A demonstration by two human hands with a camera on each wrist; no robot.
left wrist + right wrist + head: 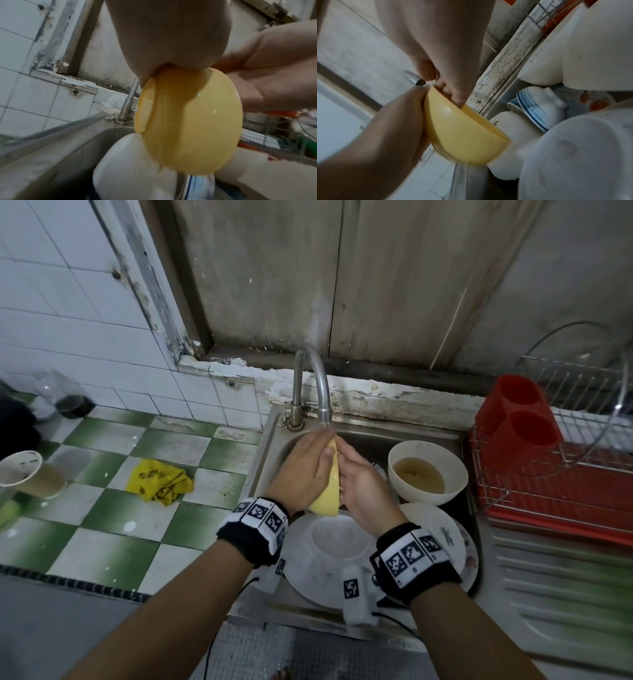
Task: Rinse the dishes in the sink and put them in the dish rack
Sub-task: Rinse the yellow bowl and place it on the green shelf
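A yellow bowl [327,491] stands on edge under the faucet spout [323,409], over the sink [431,433]. My left hand [308,467] grips its outer side with the thumb on the rim. My right hand [354,474] has its fingers inside the bowl and its thumb at the top of the rim. The left wrist view shows the bowl's underside [188,121] below my palm. In the right wrist view my fingers [453,97] reach into the bowl [462,135]. The wire dish rack [561,484] on a red tray stands to the right of the sink.
The sink holds a white bowl of brownish liquid [428,470], an upturned white dish [339,539] on plates, and a blue-striped cup [537,108]. A red cutlery holder [517,419] hangs on the rack. On the green-checked counter at left lie a yellow cloth [159,481] and a paper cup [27,474].
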